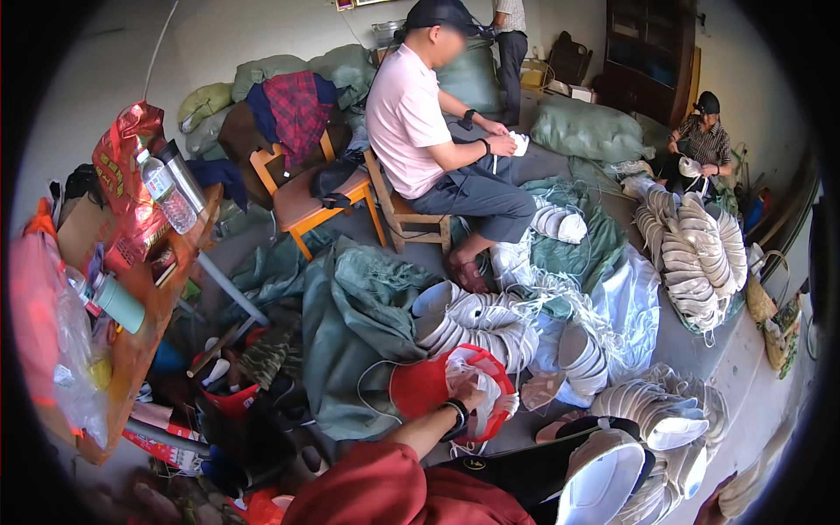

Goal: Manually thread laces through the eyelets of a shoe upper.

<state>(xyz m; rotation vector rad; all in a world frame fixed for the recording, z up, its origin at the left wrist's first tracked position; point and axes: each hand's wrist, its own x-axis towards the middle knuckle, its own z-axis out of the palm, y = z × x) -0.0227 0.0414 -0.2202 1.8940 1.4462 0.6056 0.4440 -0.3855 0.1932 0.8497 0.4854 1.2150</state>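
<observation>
My left hand (473, 396), with dark bands at the wrist, reaches into an upturned red cap (416, 388). White, thin material (462, 374) lies inside it around my fingers. The fingers look bent together, but what they pinch is hidden. Low at the right edge, my right hand (719, 502) shows only in part, against a blurred pale shoe upper (759, 479) that it seems to grip. Between my arms, a white-soled shoe piece (602, 479) rests sole up over dark cloth by my lap.
Stacks of pale shoe uppers (661, 411) lie at my right, with more stacks (477, 325) ahead beside green sacking (359, 324). A seated person (411, 131) works on a white piece; another (703, 149) sits far right. A cluttered wooden table (162, 306) stands left, near a chair (319, 194).
</observation>
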